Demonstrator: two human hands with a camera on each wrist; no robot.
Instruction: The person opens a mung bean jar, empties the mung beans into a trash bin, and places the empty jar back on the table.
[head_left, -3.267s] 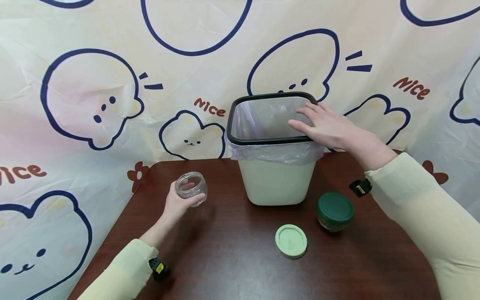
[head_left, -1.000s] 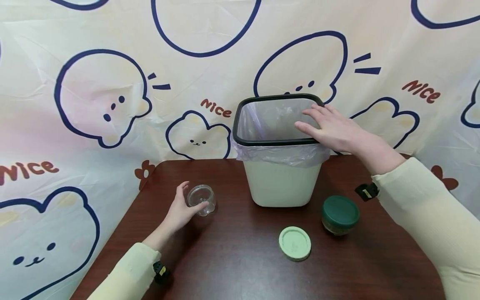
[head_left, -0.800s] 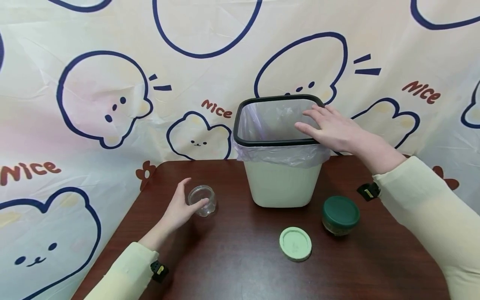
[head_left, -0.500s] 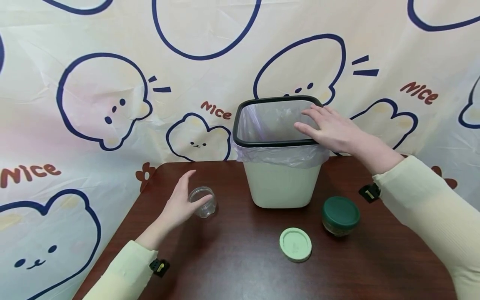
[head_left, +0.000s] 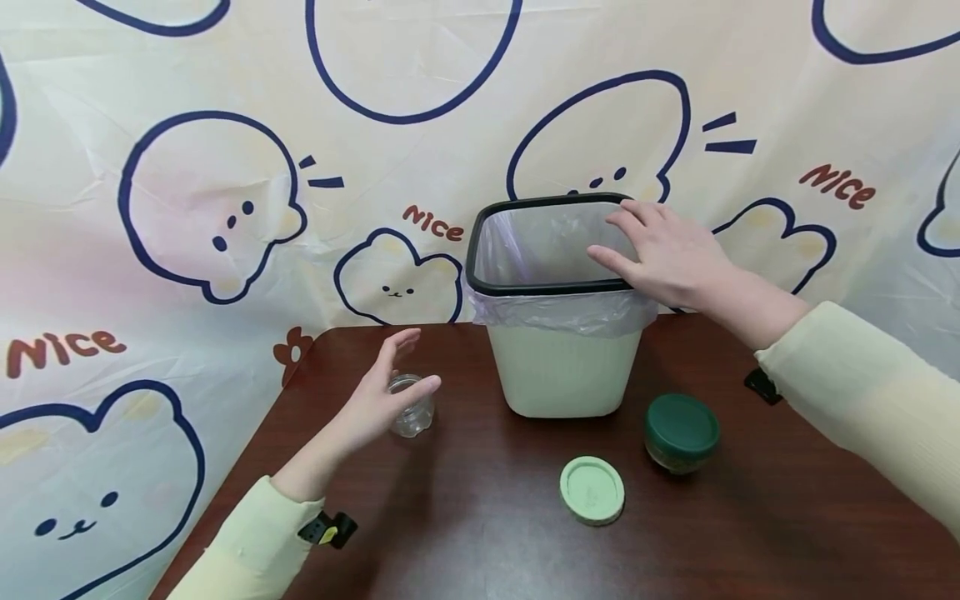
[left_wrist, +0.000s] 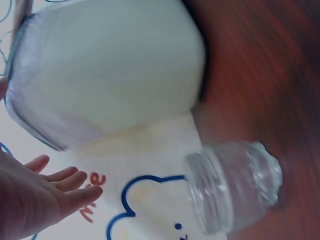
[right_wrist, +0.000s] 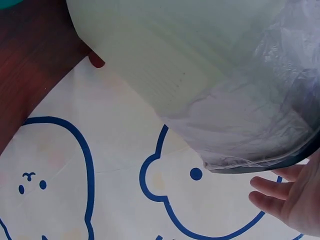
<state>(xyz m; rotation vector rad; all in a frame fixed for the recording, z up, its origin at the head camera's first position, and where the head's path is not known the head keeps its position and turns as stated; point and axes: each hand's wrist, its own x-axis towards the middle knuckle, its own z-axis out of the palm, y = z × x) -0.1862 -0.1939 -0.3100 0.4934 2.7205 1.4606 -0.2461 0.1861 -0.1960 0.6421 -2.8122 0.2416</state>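
Observation:
My left hand (head_left: pixel 371 410) hovers above the table just by a clear glass jar (head_left: pixel 415 417), thumb and fingers spread with nothing between them. The jar stands upright and lidless on the table, partly hidden behind that hand; in the left wrist view the jar (left_wrist: pixel 235 185) shows apart from the fingers. At the right edge of a pale green trash bin (head_left: pixel 562 371) is my right hand (head_left: pixel 675 254), fingers loosely extended over its black rim. Whether it touches the rim I cannot tell. A thin plastic bag (right_wrist: pixel 240 120) lines the bin and folds over its outside.
A light green round lid (head_left: pixel 592 491) lies on the dark wooden table (head_left: pixel 480 517) in front of the bin. To its right stands a jar with a dark green lid (head_left: pixel 681 427). A cartoon-printed curtain (head_left: pixel 420 167) hangs behind the table.
Earlier my left hand held the glass jar; now the jar stands on the table, released, and that hand has risen and shifted right. My right hand stays at the bin's rim.

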